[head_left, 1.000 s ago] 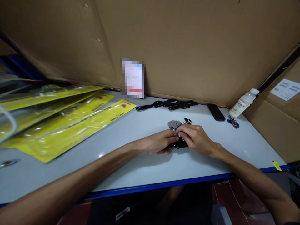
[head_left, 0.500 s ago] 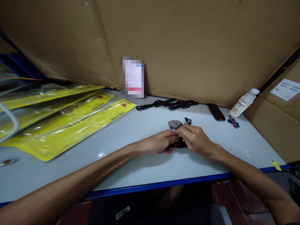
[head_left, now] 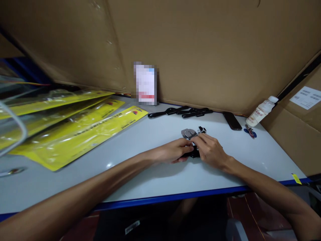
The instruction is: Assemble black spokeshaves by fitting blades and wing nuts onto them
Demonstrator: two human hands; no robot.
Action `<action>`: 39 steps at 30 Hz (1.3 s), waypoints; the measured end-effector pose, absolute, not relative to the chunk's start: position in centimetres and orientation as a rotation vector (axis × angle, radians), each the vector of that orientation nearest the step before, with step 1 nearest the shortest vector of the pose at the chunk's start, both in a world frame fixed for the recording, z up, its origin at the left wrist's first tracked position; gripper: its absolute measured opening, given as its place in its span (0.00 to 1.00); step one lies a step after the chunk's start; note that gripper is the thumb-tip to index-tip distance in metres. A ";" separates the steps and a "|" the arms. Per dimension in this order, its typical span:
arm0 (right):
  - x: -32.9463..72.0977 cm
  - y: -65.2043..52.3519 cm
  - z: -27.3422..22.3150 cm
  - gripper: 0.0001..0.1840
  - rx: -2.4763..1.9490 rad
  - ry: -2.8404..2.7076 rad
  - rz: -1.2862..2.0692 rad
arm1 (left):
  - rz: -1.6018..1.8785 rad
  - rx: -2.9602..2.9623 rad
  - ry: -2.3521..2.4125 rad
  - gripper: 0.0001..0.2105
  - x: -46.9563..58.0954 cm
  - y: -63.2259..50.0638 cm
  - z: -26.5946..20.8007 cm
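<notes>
My left hand (head_left: 175, 150) is closed round one side of a black spokeshave (head_left: 194, 153), just above the white table. My right hand (head_left: 212, 150) pinches at the middle of the same tool with fingertips together. Both hands cover most of it, and any small part between the right fingers is hidden. Just beyond the fingers lies a small pile of flat grey metal plates (head_left: 188, 133). Beside that pile, small dark and shiny metal parts (head_left: 202, 129) lie near my right knuckles.
Several black spokeshaves (head_left: 173, 111) lie along the cardboard wall (head_left: 200, 50). Yellow blister packs (head_left: 82, 140) spread over the left side. A black phone-like slab (head_left: 232, 121), a white bottle (head_left: 262, 111) and a small blue item with cords (head_left: 250, 132) are at the right.
My right fingers have shifted slightly over the middle of the spokeshave. My left hand keeps its hold, and the view has moved a little.
</notes>
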State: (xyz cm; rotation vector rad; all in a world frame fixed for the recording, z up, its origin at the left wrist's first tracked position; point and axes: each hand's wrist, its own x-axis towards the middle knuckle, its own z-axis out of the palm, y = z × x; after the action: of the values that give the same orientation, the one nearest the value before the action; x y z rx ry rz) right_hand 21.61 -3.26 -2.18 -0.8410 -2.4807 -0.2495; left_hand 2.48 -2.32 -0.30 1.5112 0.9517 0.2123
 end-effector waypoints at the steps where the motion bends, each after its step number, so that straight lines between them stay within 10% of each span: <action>1: 21.6 -3.2 -2.2 0.14 -0.829 -2.457 -0.202 | 0.207 1.507 0.952 0.08 2.5 -2.3 -0.2; 13: 21.9 -2.6 -0.8 0.11 -0.891 -2.388 0.363 | 0.170 1.557 0.892 0.08 2.2 -2.3 -0.4; 39: 21.0 -3.7 -0.7 0.14 -1.183 -2.672 -0.261 | 0.219 1.460 0.966 0.05 2.7 -2.4 -0.4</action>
State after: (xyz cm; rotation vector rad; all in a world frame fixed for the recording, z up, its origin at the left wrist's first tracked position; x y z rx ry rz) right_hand 21.02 -3.75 -0.74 -1.1832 -2.6720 -0.2612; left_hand 2.70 -2.40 -0.40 1.4598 0.9660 0.2190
